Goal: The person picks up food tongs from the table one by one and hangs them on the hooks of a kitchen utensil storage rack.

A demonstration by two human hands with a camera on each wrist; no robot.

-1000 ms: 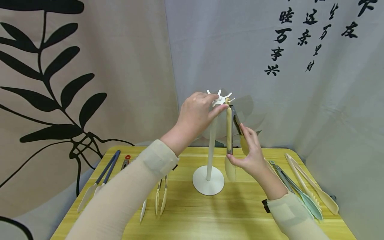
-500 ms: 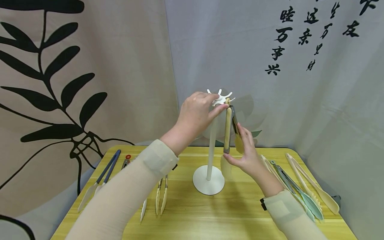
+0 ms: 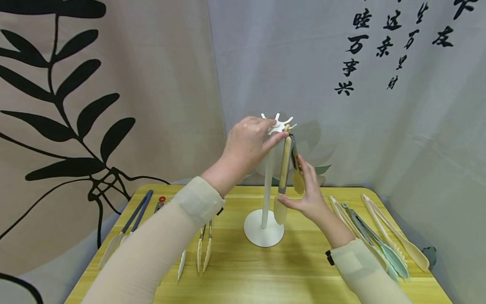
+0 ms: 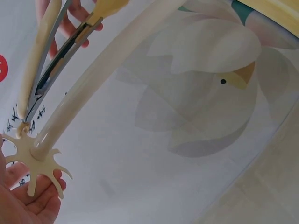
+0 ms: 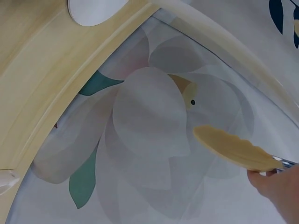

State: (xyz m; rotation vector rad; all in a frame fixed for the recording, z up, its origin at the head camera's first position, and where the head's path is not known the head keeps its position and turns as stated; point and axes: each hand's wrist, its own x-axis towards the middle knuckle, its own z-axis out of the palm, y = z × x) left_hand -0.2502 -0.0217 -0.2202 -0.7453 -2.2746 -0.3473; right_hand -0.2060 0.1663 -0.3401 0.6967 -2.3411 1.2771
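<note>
A white hook stand (image 3: pixel 267 181) rises from a round base, with curved prongs at its top. My left hand (image 3: pixel 246 139) holds that prong crown (image 4: pixel 39 165), the fingers curled behind it and the thumb near the tongs' loop. Yellow-handled tongs (image 3: pixel 284 162) with pale yellow tips hang by their end loop at a right-hand prong, slanting slightly, arms parted. My right hand (image 3: pixel 309 192) grips them low down, thumb on the nearer arm and fingers against the farther one. In the right wrist view, one yellow tip (image 5: pixel 236 149) sticks out past the hand.
On the wooden table (image 3: pixel 243 278), blue-handled tongs (image 3: pixel 127 226) lie at the left, with cream-tipped tongs (image 3: pixel 207 251) partly behind my left arm. At the right lie green tongs (image 3: pixel 391 253) and beige tongs (image 3: pixel 402 240). A printed curtain (image 3: pixel 171 84) hangs behind.
My right hand has moved left, swinging the lower end of the tongs toward the stand's pole. My left hand has stayed at the prongs.
</note>
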